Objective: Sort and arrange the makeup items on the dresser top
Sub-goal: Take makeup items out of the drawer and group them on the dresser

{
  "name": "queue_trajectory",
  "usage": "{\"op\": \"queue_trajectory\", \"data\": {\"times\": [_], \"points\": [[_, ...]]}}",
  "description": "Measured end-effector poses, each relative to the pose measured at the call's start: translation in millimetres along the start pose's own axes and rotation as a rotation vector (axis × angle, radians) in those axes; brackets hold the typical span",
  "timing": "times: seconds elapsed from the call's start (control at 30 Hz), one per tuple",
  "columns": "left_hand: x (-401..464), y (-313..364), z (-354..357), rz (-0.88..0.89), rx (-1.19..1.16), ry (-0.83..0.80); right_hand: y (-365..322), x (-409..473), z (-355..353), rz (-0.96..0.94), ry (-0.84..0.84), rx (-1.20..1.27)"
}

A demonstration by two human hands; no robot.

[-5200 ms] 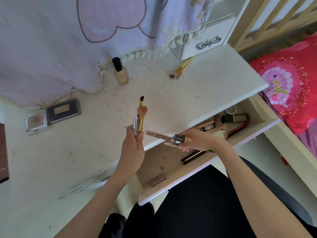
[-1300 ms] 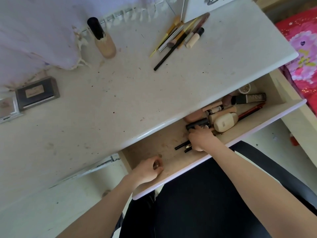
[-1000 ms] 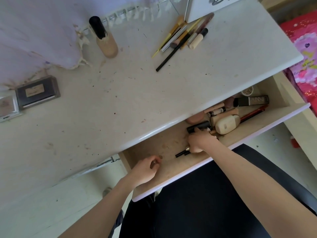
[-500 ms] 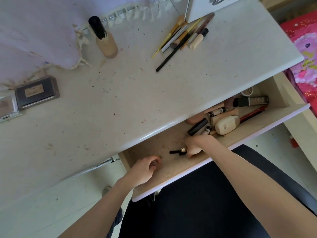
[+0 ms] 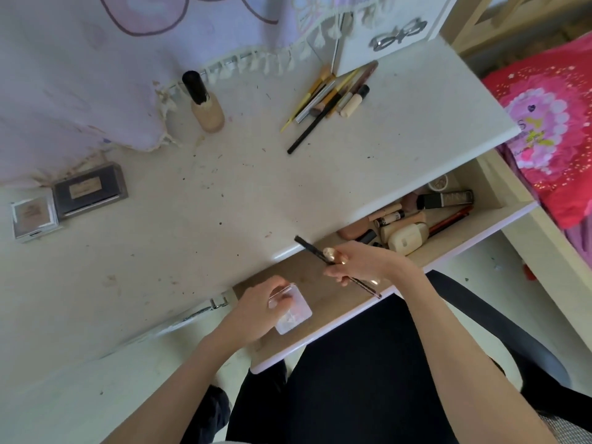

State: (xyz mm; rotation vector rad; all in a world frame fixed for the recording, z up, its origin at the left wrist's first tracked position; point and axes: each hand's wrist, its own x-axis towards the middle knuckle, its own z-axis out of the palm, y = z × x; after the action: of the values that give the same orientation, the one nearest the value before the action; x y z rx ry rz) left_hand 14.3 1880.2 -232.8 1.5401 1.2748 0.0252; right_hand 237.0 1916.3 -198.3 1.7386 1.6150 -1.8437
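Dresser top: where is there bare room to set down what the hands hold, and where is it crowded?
Bare: the wide middle of the dresser top, between the foundation bottle, the two compacts and the drawer edge; also right of the brush pile. Crowded: the drawer's right end. The left hand holds a clear case, the right hand pencils.

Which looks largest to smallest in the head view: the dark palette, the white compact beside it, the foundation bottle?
1. dark palette, the largest.
2. foundation bottle and white compact look about alike; the bottle stands upright and is seen from above, so I do not rank these two.
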Motion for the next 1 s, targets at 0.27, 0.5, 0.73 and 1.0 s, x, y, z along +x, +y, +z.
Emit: {"op": "queue_trajectory", "data": {"times": [0.27,0.5,0.73,1.0], "points": [[10,31,-49,-0.031,-0.417,0.249,-24,14,-55,-0.043,0.549,1.249],[28,32,-84,-0.135,-0.661,0.457,-41,52,-115,0.109,0.832,1.102],[55,25,-110,-0.203,-0.749,0.674,-57,80,-152,0.257,0.989,0.788],[71,17,-137,-0.226,-0.665,0.758,-65,94,-163,0.302,1.062,0.737]]}}
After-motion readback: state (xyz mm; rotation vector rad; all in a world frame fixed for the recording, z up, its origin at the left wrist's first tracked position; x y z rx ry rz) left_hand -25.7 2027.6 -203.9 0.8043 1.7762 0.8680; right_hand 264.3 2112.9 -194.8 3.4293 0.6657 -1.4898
